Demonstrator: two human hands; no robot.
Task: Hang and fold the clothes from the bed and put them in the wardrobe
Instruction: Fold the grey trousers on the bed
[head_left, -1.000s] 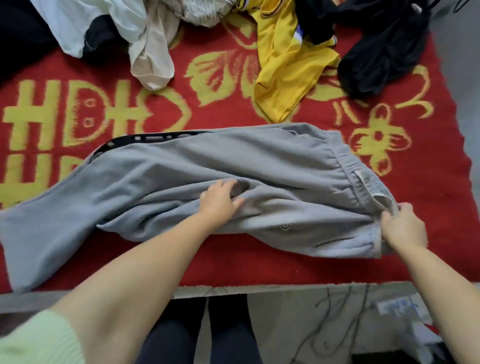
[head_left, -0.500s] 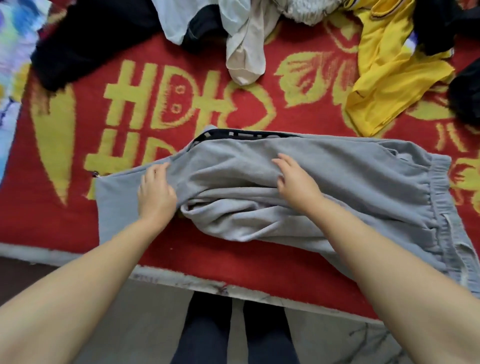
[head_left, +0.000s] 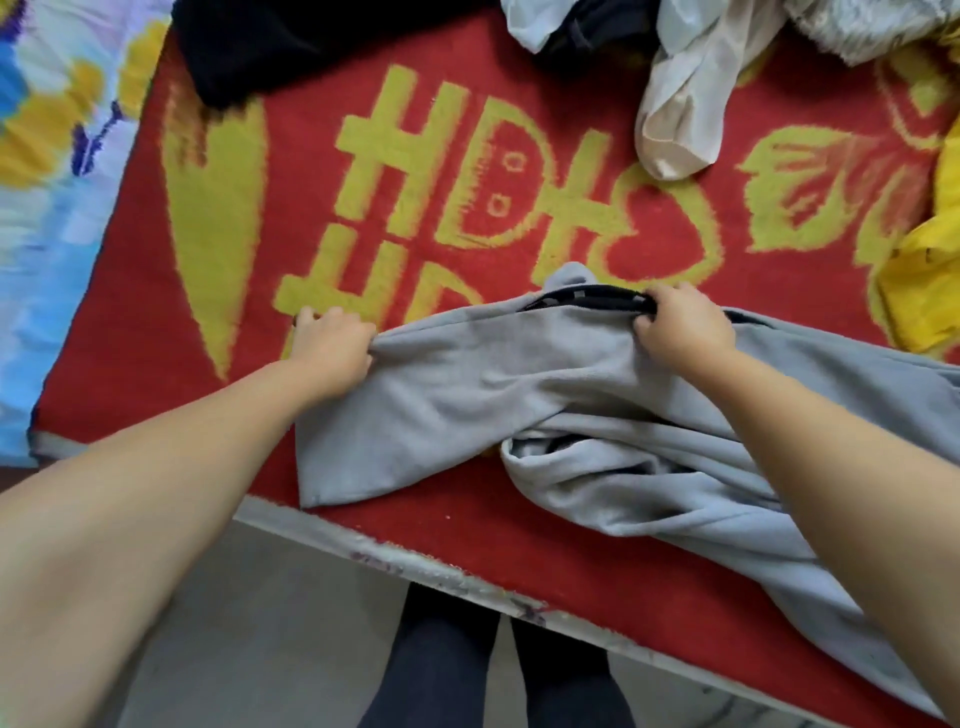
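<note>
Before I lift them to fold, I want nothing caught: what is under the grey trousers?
Around the grey trousers only the red and yellow blanket shows, so they lie on it. The left hand and right hand grip their far edge. Anything beneath the cloth is covered.

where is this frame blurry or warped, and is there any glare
Head view: motion blur smears the floral sheet at the left edge and softens the yellow pattern on the red blanket; wide-angle distortion bows the bed edge and stretches both forearms; the grey sweatpants and both hands stay fairly sharp; light is soft and even, with no glare.
</note>
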